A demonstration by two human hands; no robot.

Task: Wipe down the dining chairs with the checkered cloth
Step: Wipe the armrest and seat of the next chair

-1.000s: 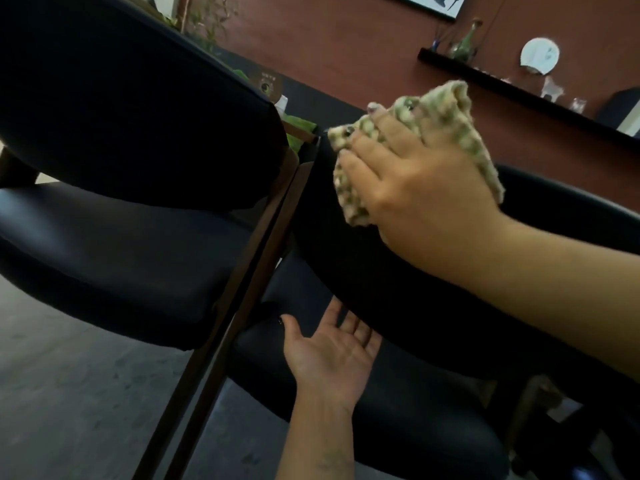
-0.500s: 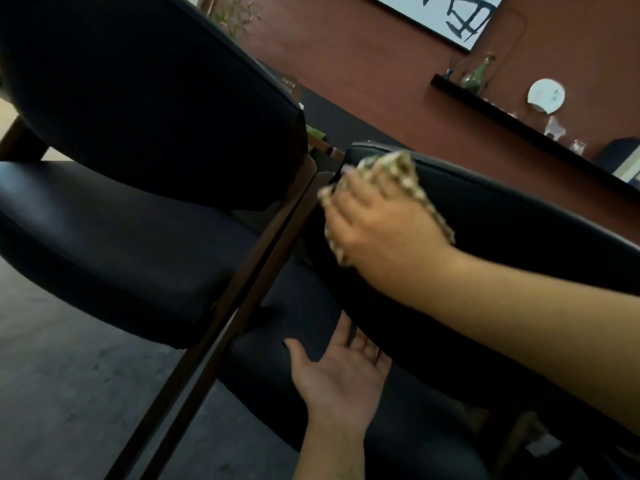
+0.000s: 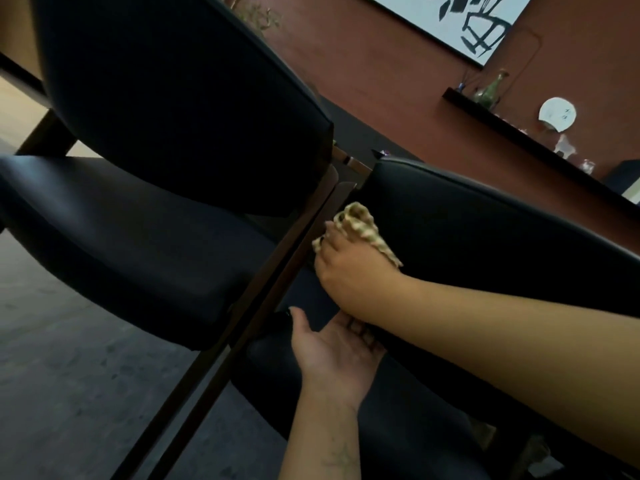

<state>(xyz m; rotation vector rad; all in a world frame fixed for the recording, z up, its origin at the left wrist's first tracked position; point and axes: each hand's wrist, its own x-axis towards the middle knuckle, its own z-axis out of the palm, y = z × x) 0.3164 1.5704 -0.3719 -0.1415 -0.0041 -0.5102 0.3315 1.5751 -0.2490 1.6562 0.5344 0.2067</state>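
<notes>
Cloth (image 3: 363, 230) bunched under right hand (image 3: 349, 271) fingers on chair backrest (image 3: 485, 237); open left hand (image 3: 332, 348) idle; wood frame (image 3: 277, 289) may get missed

Cloth stroke runs down the left edge of the near backrest.

Across the three frames the right hand (image 3: 349, 271) with the checkered cloth (image 3: 363, 230) has dropped from the top corner of the near chair backrest (image 3: 485, 237) toward 7 o'clock, now low on its left edge beside the wooden rear leg (image 3: 277, 271); less cloth shows above the knuckles. The left hand (image 3: 332, 351), palm up on the near seat (image 3: 398, 410), now has its fingertips tucked under the right forearm. View has tilted: wall picture (image 3: 467, 22) more exposed, shelf (image 3: 519, 133) lower in frame.
</notes>
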